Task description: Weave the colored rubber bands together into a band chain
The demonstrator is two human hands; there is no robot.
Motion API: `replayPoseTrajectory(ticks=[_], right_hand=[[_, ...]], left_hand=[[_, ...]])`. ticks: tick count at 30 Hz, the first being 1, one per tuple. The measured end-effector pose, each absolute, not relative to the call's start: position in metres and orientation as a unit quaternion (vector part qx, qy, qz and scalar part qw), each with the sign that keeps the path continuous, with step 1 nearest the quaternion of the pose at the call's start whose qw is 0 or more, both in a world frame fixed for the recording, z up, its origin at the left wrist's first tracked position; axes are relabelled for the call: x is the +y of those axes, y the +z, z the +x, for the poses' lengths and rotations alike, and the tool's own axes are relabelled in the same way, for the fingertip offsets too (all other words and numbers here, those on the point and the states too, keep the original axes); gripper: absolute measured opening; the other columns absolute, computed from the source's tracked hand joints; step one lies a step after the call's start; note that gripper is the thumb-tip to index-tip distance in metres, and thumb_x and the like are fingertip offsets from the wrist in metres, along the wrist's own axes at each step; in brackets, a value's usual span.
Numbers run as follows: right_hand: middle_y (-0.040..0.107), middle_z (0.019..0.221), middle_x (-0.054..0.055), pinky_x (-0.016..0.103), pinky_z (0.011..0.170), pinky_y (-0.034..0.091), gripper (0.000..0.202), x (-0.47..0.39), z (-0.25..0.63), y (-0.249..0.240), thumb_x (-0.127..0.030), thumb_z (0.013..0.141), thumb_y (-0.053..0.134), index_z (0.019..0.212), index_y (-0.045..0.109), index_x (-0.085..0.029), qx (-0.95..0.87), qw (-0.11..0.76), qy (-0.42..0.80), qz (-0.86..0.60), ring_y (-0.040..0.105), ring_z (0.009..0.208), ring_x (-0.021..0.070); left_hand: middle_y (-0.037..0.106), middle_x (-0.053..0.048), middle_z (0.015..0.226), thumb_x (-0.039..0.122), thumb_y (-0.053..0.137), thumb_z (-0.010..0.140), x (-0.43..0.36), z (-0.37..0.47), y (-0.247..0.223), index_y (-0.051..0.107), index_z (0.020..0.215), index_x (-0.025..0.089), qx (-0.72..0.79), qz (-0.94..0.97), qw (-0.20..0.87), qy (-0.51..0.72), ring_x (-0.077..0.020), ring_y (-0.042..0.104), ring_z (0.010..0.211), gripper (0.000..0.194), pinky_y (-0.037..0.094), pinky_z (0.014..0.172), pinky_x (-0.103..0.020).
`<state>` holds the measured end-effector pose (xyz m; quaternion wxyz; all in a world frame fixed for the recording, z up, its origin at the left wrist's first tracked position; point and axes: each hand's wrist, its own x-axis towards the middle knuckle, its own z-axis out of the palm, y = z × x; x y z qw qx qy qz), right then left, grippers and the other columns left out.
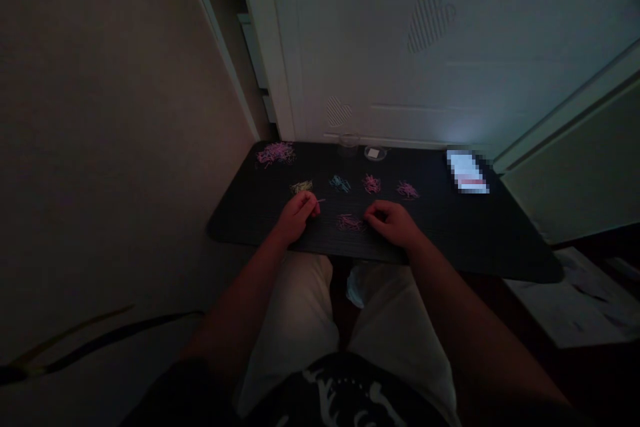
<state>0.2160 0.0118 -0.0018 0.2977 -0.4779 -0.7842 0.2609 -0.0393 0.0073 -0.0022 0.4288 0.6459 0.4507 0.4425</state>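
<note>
The bench [465, 233] crosses the middle of the frame, backed by a pale door panel [350, 33] with raised, ribbed hearts. At its far edge stand a clear round container [349, 144] and, to its right, a clear round lid [375, 153] bearing a white square. A lit rectangular panel [466, 170], blurred into blocks, lies at the bench's right end. A large mixed pile [276, 153] occupies its far left corner. Across the bench's middle, left to right, lie a yellow pile [301, 185], a blue pile [340, 183], a pink pile [371, 183] and a magenta pile [408, 189]. The left hand [300, 212] partly obstructs the yellow pile. The fingers of this hand are clamped on a thin pinkish strip [321, 200], its tip projecting rightward. A loose purple-pink pile [349, 222] lies at frame center, between the hands, near the bench's front edge. The right hand [393, 221] is curled just beside it, thumb and forefinger forming a loop; whether these fingers grip anything cannot be told. All piles consist of short, slender pieces, tangled at random angles; their material is indeterminate. The bench surface is dark, with fine linear grain and rounded corners.
</note>
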Motion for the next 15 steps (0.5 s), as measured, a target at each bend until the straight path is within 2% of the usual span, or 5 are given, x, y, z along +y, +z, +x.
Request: replayPoseTrajectory(ticks=[15], right_hand=[[0.061, 0.068, 0.002, 0.025, 0.058, 0.039, 0.015, 0.0118, 0.2161, -0.0029, -0.027, 0.077, 0.052, 0.07, 0.061, -0.017, -0.785, 0.308, 0.261, -0.47, 0.054, 0.064, 0.0143]], left_hand=[[0.043, 0.002, 0.062, 0.04, 0.036, 0.088, 0.0033, -0.0379, 0.0022, 0.04, 0.072, 0.019, 0.461, 0.654, 0.413, 0.436, -0.0113, 0.039, 0.058, 0.026, 0.035, 0.058, -0.025]])
